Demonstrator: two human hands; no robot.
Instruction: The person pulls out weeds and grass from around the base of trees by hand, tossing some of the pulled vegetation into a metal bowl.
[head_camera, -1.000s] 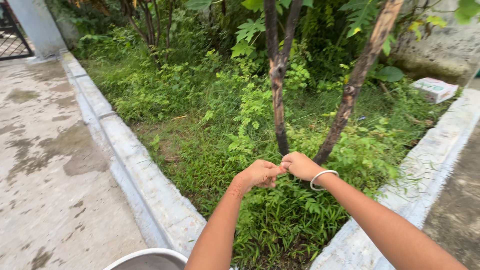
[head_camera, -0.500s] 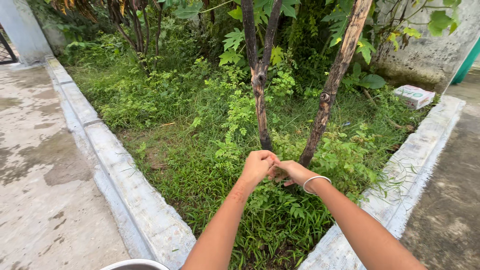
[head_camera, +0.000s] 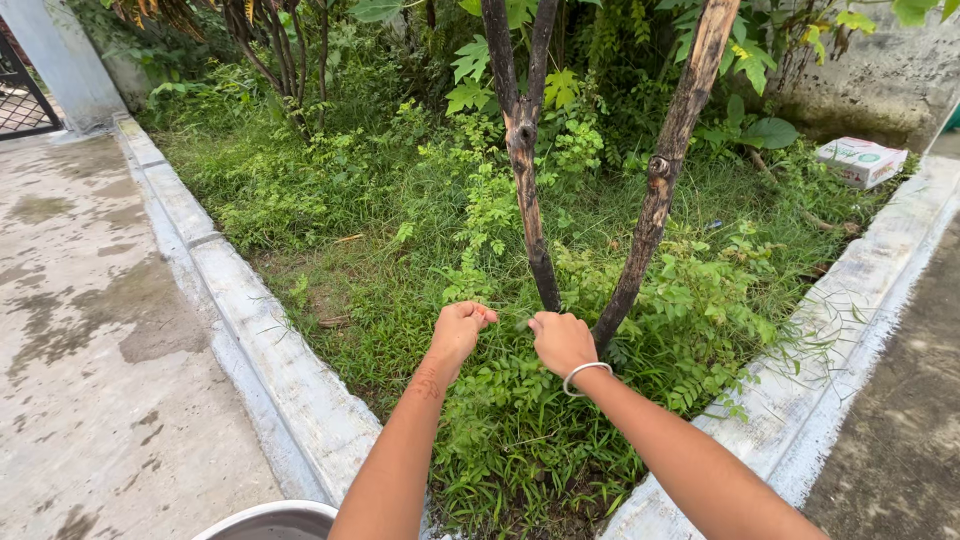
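Note:
My left hand (head_camera: 461, 329) and my right hand (head_camera: 560, 342) are stretched out over low green plants (head_camera: 520, 420), a short gap between them. Both are curled into fists with fingertips pinched; nothing shows in either. A white bangle (head_camera: 585, 372) circles my right wrist. Just beyond my right hand, two dark thin tree trunks (head_camera: 535, 230) rise in a V from one base.
A pale concrete curb (head_camera: 270, 350) borders the bed on the left, another curb (head_camera: 850, 330) on the right. Wet concrete paving (head_camera: 90, 330) lies to the left. A metal bowl's rim (head_camera: 270, 518) shows at the bottom edge. A small cardboard box (head_camera: 860, 160) lies by the far wall.
My hands were pressed together, fingers touching; they have now drawn apart, the left toward the left. The view shifted slightly.

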